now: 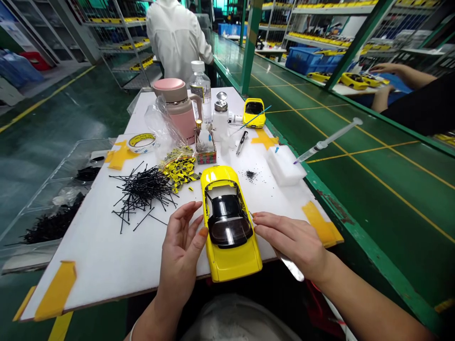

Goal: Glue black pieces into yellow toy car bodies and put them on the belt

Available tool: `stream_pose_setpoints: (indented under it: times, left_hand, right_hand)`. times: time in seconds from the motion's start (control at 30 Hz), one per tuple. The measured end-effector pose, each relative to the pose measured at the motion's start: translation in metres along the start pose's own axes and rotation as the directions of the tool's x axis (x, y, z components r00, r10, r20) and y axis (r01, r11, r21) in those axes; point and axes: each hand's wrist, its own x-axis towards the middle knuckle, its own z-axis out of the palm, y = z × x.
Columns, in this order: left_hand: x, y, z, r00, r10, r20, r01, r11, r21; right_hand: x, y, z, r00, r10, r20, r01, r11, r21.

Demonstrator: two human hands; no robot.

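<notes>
Left hand: the left hand (181,251) is open, fingers spread, just beside the car's left side.
Right hand: the right hand (291,241) has its fingers together and grips a metal tool (289,266), its tip at the car's right side.
Car: a yellow model car (232,267) sits upright between the hands at the worktop's (103,270) near edge, its dark glossy roof facing up.
Left of car: a pile of black pins (142,192) lies on the worktop, with yellow-and-black bits (179,173) just beyond it.
Right of car: black specks (250,175), a foam block (284,166) at the right edge and a syringe (329,140) resting on it.
Far end: tape (142,143), a pink flask (176,109), a water bottle (201,90), a pump bottle (220,116) and a second yellow car (254,112).
Beyond: a co-worker in white (176,38) stands past the far edge; another person's hand (387,68) works at a bench to the right.
</notes>
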Motion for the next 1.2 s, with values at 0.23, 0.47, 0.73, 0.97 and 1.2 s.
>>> stream_pose_setpoints:
  times: [0.23, 0.47, 0.73, 0.97, 1.2]
  left_hand:
    - [0.001, -0.001, 0.000, 1.000, -0.009, -0.001, 0.009, 1.000, 0.001]
    - [0.001, 0.000, 0.000, 1.000, -0.021, 0.001, 0.021, 1.000, -0.005]
    - [0.000, 0.001, 0.000, 1.000, -0.016, 0.006, 0.016, 1.000, -0.005]
    - [0.000, 0.001, 0.000, 1.000, -0.027, 0.000, 0.027, 1.000, 0.005]
    - [0.000, 0.001, 0.000, 1.000, -0.023, -0.012, 0.023, 1.000, -0.007]
  right_hand:
    - [0.002, 0.000, 0.001, 1.000, 0.007, -0.001, -0.007, 1.000, 0.000]
    - [-0.008, -0.002, 0.001, 0.955, 0.283, -0.083, -0.272, 0.954, 0.129]
    - [-0.008, -0.006, 0.022, 0.559, 0.824, 0.098, -0.805, 0.510, 0.305]
    - [0.014, 0.002, 0.028, 0.538, 0.822, 0.188, -0.826, 0.469, 0.311]
    - [0.014, 0.002, 0.030, 0.561, 0.801, 0.210, -0.818, 0.498, 0.287]
